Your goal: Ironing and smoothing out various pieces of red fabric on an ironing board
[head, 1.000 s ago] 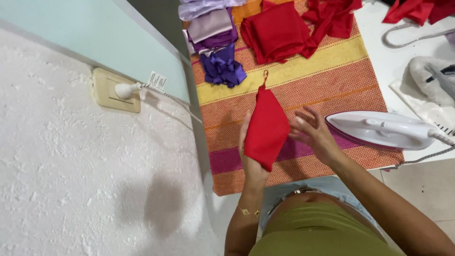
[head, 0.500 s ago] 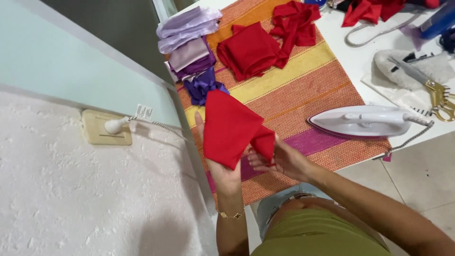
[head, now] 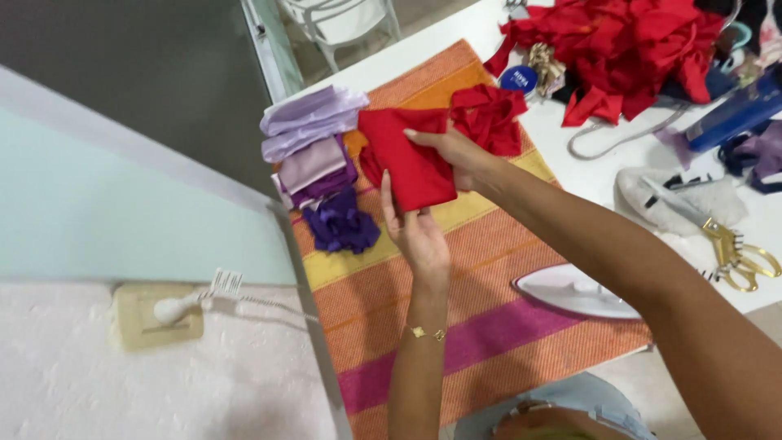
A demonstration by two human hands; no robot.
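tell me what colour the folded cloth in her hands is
Plain red, solid with no pattern; the folded cloth shows best in the head view.

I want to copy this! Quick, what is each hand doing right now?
Left hand: closed on the lower edge of the folded red cloth.
Right hand: closed on the same red cloth, gripping its upper right side.

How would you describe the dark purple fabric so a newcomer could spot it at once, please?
Find the striped orange mat. At its left edge, below the stack of pale lilac cloths, lies the dark purple fabric. It alone is crumpled and deep violet.
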